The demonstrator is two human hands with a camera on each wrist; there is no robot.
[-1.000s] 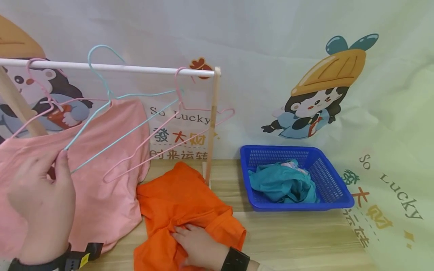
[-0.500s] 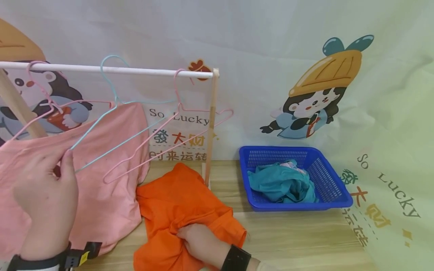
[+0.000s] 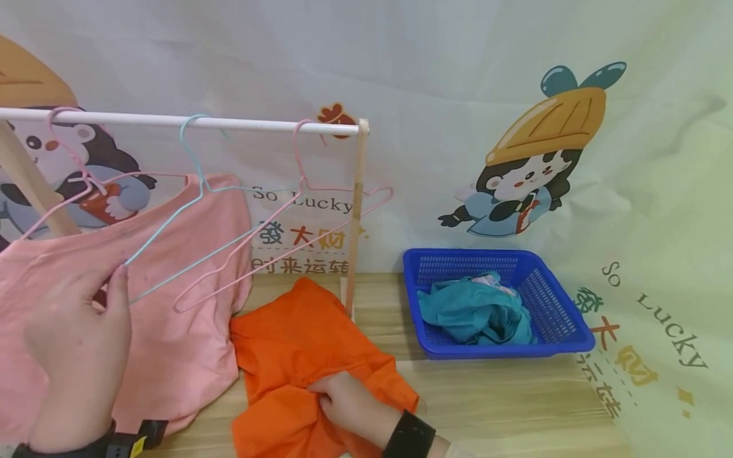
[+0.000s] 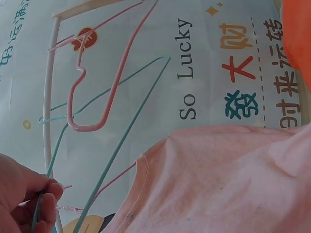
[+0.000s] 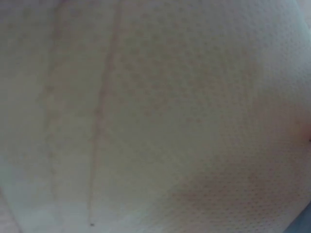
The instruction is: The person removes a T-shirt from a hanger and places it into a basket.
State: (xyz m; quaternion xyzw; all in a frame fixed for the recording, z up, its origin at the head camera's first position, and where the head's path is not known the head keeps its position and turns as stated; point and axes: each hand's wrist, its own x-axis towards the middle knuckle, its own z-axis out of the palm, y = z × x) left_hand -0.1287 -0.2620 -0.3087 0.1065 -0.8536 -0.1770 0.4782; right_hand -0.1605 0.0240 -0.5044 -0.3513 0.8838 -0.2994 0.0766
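Note:
In the head view my left hand (image 3: pixel 83 343) pinches the lower left arm of a light-blue clothes hanger (image 3: pixel 168 221), whose hook hangs over the white rod (image 3: pixel 252 124). The left wrist view shows thumb and fingers (image 4: pixel 46 206) closed on the hanger's wire. Nothing hangs from this hanger. My right hand (image 3: pixel 352 404) grips a fold of an orange garment (image 3: pixel 309 331) lying crumpled on the table below the rod. The right wrist view holds only a blurred pale surface close to the lens.
A pink shirt (image 3: pixel 177 356) hangs at left from a pink hanger (image 3: pixel 57 202). Another pink hanger (image 3: pixel 246 238) hangs bare near the rack's wooden post (image 3: pixel 356 222). At right, a blue basket (image 3: pixel 487 351) holds teal cloth (image 3: pixel 475 308). A printed backdrop (image 3: pixel 424 70) stands behind.
The light-blue hanger has come down and its hook now sits over the rod, with my left hand still pinching it. My right hand has gone from lying spread on the orange garment to gripping it.

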